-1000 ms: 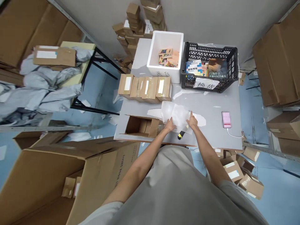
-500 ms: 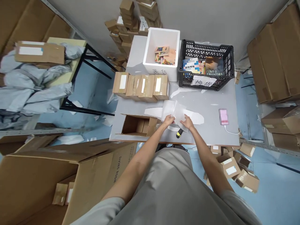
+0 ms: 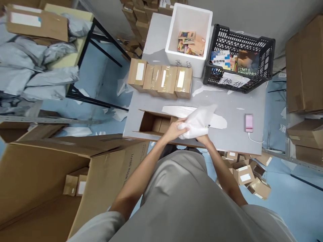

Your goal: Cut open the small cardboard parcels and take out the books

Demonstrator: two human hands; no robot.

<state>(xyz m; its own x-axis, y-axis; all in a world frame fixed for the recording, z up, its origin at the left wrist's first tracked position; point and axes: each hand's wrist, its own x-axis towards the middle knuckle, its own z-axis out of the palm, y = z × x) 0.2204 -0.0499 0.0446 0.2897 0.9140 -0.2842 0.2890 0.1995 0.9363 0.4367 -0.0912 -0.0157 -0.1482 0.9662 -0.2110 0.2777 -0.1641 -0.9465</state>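
Your white wrapping sheet (image 3: 200, 119) has bunched up near the tabletop (image 3: 237, 139) front edge, left hand (image 3: 174, 130) clamping it; right hand (image 3: 203, 138) partly hidden, grip unclear: slack could unfold it.

The white wrap (image 3: 199, 119) covers the fingers of the right hand (image 3: 202, 138); their grip is not visible. Contents of the wrap, if any, cannot be determined. The screen of the phone (image 3: 248, 123) is blurred and unreadable. Print on the small books (image 3: 198, 45) is too small to read. The picture's edges cut off the large carton (image 3: 108, 181) at left and bottom, the gray parcels (image 3: 15, 80) at left, and the stacked boxes (image 3: 143, 16) at top.
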